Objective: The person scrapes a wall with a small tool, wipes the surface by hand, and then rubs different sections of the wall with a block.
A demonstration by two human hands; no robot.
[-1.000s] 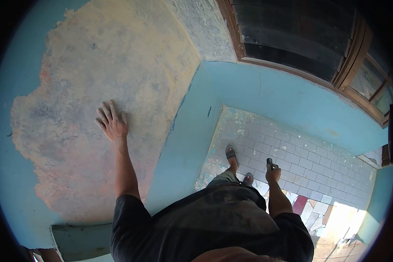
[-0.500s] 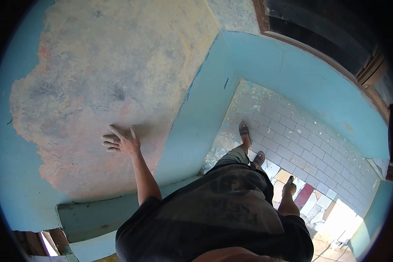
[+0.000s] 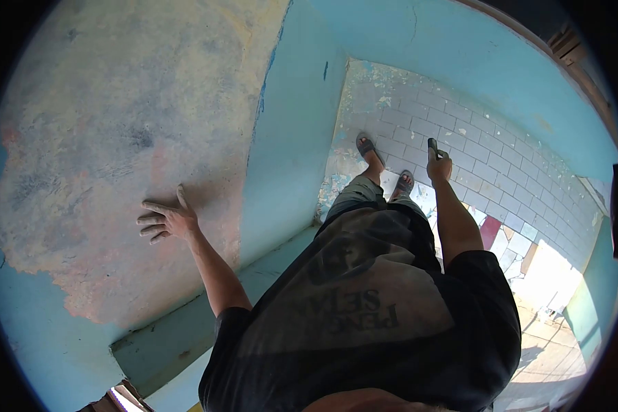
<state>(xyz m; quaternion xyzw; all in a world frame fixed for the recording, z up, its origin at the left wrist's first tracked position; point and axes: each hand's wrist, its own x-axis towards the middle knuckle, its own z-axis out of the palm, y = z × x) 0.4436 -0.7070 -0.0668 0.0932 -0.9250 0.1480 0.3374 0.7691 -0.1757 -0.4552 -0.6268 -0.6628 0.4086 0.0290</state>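
Note:
My left hand (image 3: 168,220) is spread against the bare, patchy plaster (image 3: 110,158) of the wall, its fingers apart and coated with pale dust. It holds nothing. Out in front of my body, above the tiled floor, my right hand (image 3: 440,167) is closed around a short dark object (image 3: 432,143). One end sticks up past the fingers; the rest is hidden in the grip, and its kind is not clear. Blue paint (image 3: 302,123) covers the wall beyond the plaster patch.
Grey floor tiles (image 3: 453,127), speckled with paint flakes, lie around my sandalled feet (image 3: 367,145). Sunlight falls on broken-tile flooring (image 3: 501,250) at the right. A green-blue ledge (image 3: 165,347) runs along the wall's base. Dark wooden framing (image 3: 570,48) is at the upper right.
My right hand has risen from beside my body to out in front, still gripping the dark object. My left hand stays on the plaster. The view has shifted, with less window frame showing.

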